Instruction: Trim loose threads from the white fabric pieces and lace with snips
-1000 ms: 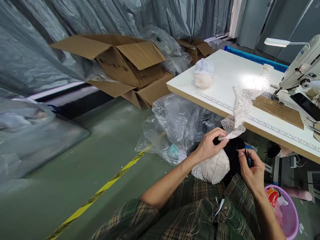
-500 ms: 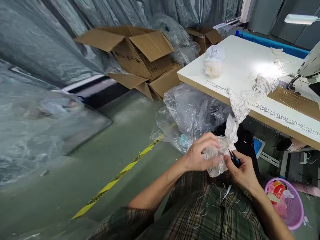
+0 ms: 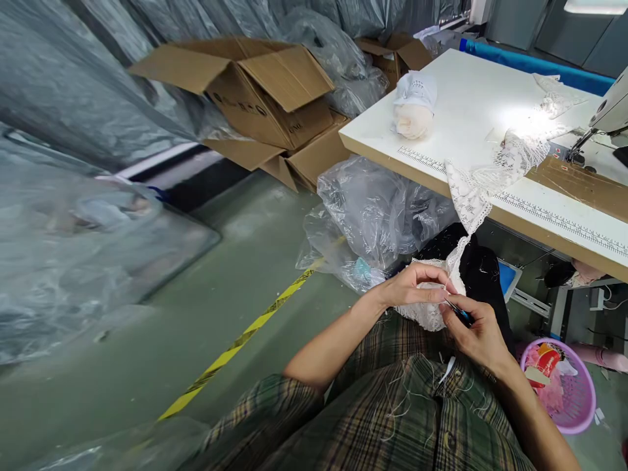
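White lace fabric lies bunched over my lap, and a strip of it runs up onto the sewing table. My left hand pinches the lace, its fingertips close to those of my other hand. In my right hand is a small pair of dark and blue thread snips, the blade tips pointing at the lace by my left fingers. Whether the blades touch the fabric I cannot tell. Loose threads cling to the front of the plaid shirt.
The white sewing table carries a sewing machine at right and a rolled fabric bundle. Clear plastic bags lie beneath its left edge. A pink basket stands at lower right. Cardboard boxes and yellow-black floor tape are to the left.
My left hand has moved right and closed on the lace beside the snips. The strip leading to the table has narrowed and hangs differently. The view has shifted slightly.
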`<state>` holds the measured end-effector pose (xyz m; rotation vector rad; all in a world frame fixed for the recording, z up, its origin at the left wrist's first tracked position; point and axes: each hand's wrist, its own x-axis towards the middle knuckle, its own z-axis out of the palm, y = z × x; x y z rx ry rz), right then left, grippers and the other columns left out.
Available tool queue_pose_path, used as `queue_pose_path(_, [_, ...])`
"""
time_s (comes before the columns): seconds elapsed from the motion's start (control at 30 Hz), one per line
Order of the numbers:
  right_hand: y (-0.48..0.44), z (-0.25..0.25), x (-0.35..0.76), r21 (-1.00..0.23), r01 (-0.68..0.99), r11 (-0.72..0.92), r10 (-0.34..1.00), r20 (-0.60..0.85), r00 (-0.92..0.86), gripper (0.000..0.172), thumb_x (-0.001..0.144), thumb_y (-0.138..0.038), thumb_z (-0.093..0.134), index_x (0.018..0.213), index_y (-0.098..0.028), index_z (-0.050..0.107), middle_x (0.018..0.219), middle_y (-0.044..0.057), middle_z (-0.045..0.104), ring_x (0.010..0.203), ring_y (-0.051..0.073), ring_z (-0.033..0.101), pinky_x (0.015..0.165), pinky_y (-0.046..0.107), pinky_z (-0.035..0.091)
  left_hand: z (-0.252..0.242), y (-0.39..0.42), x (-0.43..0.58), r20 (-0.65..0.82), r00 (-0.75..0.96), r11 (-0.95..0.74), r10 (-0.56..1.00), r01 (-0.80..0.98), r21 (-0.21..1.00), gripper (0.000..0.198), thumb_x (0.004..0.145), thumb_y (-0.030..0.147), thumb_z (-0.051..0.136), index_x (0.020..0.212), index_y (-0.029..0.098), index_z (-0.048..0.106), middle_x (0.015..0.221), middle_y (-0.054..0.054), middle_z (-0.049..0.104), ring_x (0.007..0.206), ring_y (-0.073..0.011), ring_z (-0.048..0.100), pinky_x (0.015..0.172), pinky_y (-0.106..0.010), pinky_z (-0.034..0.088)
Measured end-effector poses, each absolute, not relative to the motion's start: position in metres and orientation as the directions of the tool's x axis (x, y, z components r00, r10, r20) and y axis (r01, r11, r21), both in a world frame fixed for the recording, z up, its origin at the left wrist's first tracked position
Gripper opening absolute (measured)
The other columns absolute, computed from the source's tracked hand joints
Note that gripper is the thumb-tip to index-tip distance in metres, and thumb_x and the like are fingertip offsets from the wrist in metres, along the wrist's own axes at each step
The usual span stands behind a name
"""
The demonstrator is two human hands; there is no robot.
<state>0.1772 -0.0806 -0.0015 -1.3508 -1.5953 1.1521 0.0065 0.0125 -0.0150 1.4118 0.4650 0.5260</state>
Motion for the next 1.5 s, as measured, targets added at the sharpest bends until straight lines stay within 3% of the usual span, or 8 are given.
queue_pose_path(0.13, [-0.078, -0.004, 0.179, -0.952, 0.304, 0.027, 0.99, -0.015, -0.138, 0.031, 0.088, -0.035, 0.052, 0.091, -0.017, 0.077, 0.066, 0.0, 0.061, 0.054, 0.011, 0.043, 0.052, 0.023, 0.037, -0.013, 0.009, 0.005, 0.01, 0.722, 0.099, 0.692, -0.108, 0.989, 0.04, 0.073, 0.051, 0.079, 0.075, 0.013, 0.068, 0.082, -0.003, 0.062, 0.082, -0.0144, 0.06, 0.079, -0.027, 0.047])
queue_pose_path(0.33, [-0.07, -0.008, 0.188, -0.947, 0.319, -0.037, 0.994, -0.067, -0.082, 0.039, 0.09, -0.05, 0.051, 0.084, -0.017, 0.071, 0.06, -0.002, 0.051, 0.053, 0.011, 0.04, 0.05, 0.024, 0.034, -0.009, 0.004, 0.002, -0.138, 0.631, 0.132, 0.763, 0.057, 0.99, 0.039, 0.075, 0.05, 0.077, 0.083, 0.012, 0.07, 0.076, -0.002, 0.066, 0.068, -0.0114, 0.056, 0.064, -0.023, 0.043])
queue_pose_path(0.47, [-0.062, -0.007, 0.189, -0.93, 0.357, -0.085, 0.994, -0.105, -0.035, 0.062, 0.096, -0.066, 0.029, 0.067, -0.019, 0.057, 0.058, -0.001, 0.048, 0.054, 0.013, 0.042, 0.051, 0.026, 0.034, -0.005, 0.004, -0.002, -0.119, 0.608, 0.087, 0.785, 0.082, 0.993, 0.037, 0.078, 0.048, 0.075, 0.088, 0.012, 0.076, 0.089, -0.007, 0.075, 0.081, -0.017, 0.065, 0.072, -0.026, 0.047])
queue_pose_path(0.63, [-0.051, -0.005, 0.182, -0.89, 0.454, -0.03, 0.994, -0.075, -0.083, 0.061, 0.091, -0.073, 0.028, 0.058, -0.023, 0.039, 0.054, -0.003, 0.036, 0.052, 0.012, 0.032, 0.05, 0.027, 0.025, -0.002, 0.005, -0.004, -0.098, 0.623, 0.044, 0.776, 0.102, 0.994, 0.033, 0.082, 0.044, 0.071, 0.091, 0.013, 0.077, 0.097, -0.009, 0.078, 0.092, -0.021, 0.069, 0.081, -0.029, 0.051])
queue_pose_path(1.03, [-0.053, -0.017, 0.177, -0.888, 0.457, -0.045, 0.998, -0.055, -0.009, 0.053, 0.094, -0.064, 0.03, 0.065, -0.022, 0.046, 0.056, -0.003, 0.044, 0.052, 0.012, 0.038, 0.05, 0.026, 0.029, 0.002, 0.005, 0.001, -0.161, 0.553, 0.099, 0.817, 0.14, 0.985, 0.032, 0.078, 0.045, 0.07, 0.085, 0.014, 0.077, 0.089, -0.007, 0.077, 0.084, -0.0184, 0.067, 0.076, -0.027, 0.048])
queue_pose_path(1.27, [-0.05, -0.015, 0.172, -0.825, 0.565, 0.012, 1.0, 0.006, -0.014, 0.049, 0.093, -0.06, 0.035, 0.064, -0.023, 0.048, 0.053, -0.003, 0.043, 0.05, 0.012, 0.035, 0.05, 0.027, 0.026, 0.002, 0.005, 0.003, -0.2, 0.574, 0.097, 0.794, 0.204, 0.974, 0.031, 0.08, 0.042, 0.066, 0.074, 0.012, 0.071, 0.063, 0.001, 0.062, 0.061, -0.0112, 0.052, 0.058, -0.023, 0.037])
queue_pose_path(1.37, [-0.049, -0.019, 0.175, -0.835, 0.551, -0.003, 1.0, 0.009, 0.019, 0.05, 0.094, -0.06, 0.035, 0.066, -0.023, 0.052, 0.053, -0.003, 0.045, 0.05, 0.013, 0.037, 0.051, 0.026, 0.029, -0.001, 0.008, 0.003, -0.196, 0.588, 0.088, 0.785, 0.207, 0.974, 0.031, 0.081, 0.042, 0.065, 0.079, 0.012, 0.072, 0.07, -0.001, 0.066, 0.066, -0.0125, 0.055, 0.062, -0.024, 0.04])
queue_pose_path(1.5, [-0.04, -0.026, 0.192, -0.893, 0.449, -0.002, 0.989, 0.065, 0.132, 0.043, 0.093, -0.058, 0.041, 0.085, -0.021, 0.062, 0.072, 0.001, 0.06, 0.066, 0.016, 0.053, 0.062, 0.027, 0.042, -0.003, 0.017, 0.001, -0.136, 0.639, 0.024, 0.757, 0.182, 0.983, 0.032, 0.082, 0.044, 0.068, 0.084, 0.013, 0.073, 0.084, -0.005, 0.069, 0.074, -0.0146, 0.059, 0.066, -0.025, 0.044])
